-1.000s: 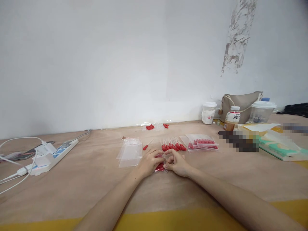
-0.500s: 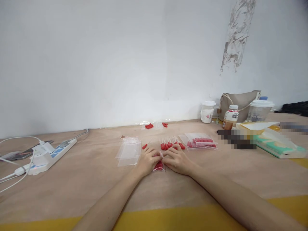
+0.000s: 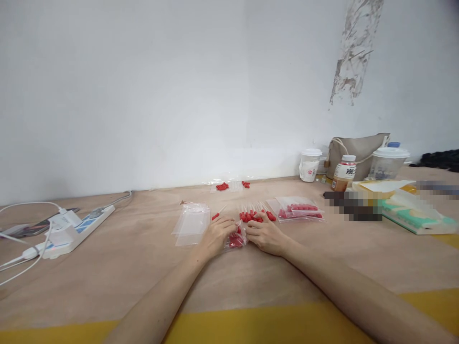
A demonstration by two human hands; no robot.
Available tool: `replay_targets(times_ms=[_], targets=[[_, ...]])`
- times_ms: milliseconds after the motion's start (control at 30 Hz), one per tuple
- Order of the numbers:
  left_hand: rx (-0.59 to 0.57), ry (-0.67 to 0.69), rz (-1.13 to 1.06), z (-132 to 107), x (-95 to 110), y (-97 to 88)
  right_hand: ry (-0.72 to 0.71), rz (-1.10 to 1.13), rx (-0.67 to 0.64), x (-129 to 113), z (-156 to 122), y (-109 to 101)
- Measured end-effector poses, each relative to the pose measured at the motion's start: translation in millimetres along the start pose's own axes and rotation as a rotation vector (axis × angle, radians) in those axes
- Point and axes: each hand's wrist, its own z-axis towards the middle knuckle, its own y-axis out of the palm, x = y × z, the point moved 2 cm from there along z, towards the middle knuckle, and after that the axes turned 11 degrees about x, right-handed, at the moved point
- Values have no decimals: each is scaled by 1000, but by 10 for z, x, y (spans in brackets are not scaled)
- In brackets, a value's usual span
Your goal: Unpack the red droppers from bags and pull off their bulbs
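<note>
Between my hands lies a small clear plastic bag point(image 3: 235, 241) with red pieces inside. My left hand point(image 3: 218, 235) is closed on the bag's left side, fingers bent over its upper part. On the other side, my right hand point(image 3: 264, 235) pinches the bag's right edge. Just beyond the right hand lies a row of red-tipped sticks point(image 3: 251, 213), white shafts pointing away from me. A single red-tipped stick point(image 3: 216, 216) rests past the left fingertips. Flat clear bags point(image 3: 191, 227) lie to the left. Filled bags point(image 3: 300, 210) with red pieces are stacked to the right.
Small red pieces point(image 3: 222, 186) on clear plastic lie near the wall. A power strip point(image 3: 79, 234) with white cables is at the left. At the right stand a lidded cup point(image 3: 310, 165), a bottle point(image 3: 344, 173), a grey bag point(image 3: 358, 153) and a green tissue pack point(image 3: 418, 215).
My hands have shifted slightly apart, and more of the bag with red pieces shows between them. The things around them stay where they were.
</note>
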Motion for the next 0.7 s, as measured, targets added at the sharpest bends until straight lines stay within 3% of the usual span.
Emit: replay_targets(times_ms=[133,267,400,700], targets=[[10,-231,-158,-79,5,-80,113,202,-63,35,-22,-150],[-152,-408,-217,-227,63,-143,422,428,-103,53,-44,-179],[-237,-413,-210,-334,92,-176,701,496,-109,35,-5,-72],[-174,-497,-281,-373,71,-135,950,494,-168,4,30,-5]])
